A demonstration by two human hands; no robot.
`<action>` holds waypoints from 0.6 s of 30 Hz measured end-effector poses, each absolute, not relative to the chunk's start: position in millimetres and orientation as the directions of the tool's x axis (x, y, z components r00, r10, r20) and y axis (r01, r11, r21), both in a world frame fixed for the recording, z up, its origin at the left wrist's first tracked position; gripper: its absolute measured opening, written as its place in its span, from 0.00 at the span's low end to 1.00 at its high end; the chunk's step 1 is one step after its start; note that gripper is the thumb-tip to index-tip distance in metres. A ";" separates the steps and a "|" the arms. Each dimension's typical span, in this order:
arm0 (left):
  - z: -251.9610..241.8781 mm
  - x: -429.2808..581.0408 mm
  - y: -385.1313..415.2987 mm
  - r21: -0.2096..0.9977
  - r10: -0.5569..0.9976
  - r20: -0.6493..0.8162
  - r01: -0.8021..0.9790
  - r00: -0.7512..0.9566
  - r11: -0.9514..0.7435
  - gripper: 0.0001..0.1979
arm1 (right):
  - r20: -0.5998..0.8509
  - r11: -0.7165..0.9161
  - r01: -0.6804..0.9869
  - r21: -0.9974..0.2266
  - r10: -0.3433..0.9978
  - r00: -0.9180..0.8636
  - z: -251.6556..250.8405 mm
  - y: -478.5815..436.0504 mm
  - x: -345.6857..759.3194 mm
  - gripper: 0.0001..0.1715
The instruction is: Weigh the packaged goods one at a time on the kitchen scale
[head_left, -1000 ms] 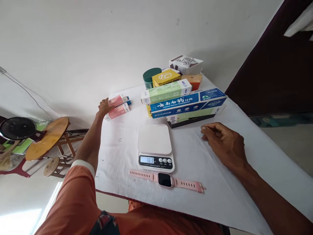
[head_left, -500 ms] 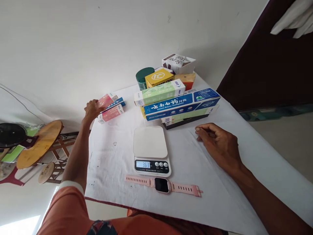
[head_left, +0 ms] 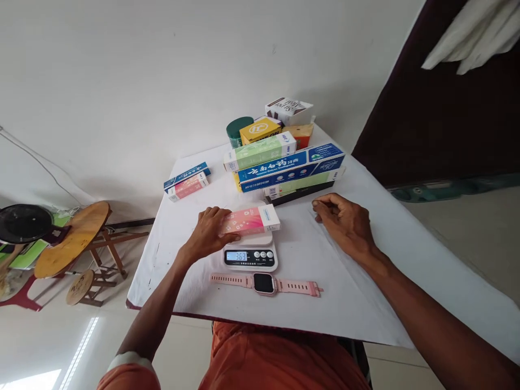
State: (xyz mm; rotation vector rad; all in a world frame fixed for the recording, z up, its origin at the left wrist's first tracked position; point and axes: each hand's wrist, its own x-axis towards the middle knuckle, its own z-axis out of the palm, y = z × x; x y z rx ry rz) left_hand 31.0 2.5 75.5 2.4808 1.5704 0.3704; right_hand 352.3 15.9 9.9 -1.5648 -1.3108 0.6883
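1. My left hand (head_left: 212, 232) grips the left end of a pink-and-white rectangular cardboard box (head_left: 252, 218) over a white plastic digital scale (head_left: 249, 259), partly hiding its plate; contact I cannot tell.
2. My right hand (head_left: 345, 222) stays apart at right, fingers curled narrow.
3. Behind, a long blue toothpaste carton (head_left: 292, 167) and pale-green carton (head_left: 260, 153) partly block a yellow box (head_left: 260, 129).
4. At left lie 2 slim cartons (head_left: 188, 187); a pink-strapped watch (head_left: 264, 284) fronts the scale.
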 end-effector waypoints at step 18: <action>76.0 38.3 8.3 0.267 0.877 0.167 0.836 0.450 -0.480 0.24 | 0.274 0.163 0.382 -0.910 0.926 0.259 14.5 18.9 357.7 0.12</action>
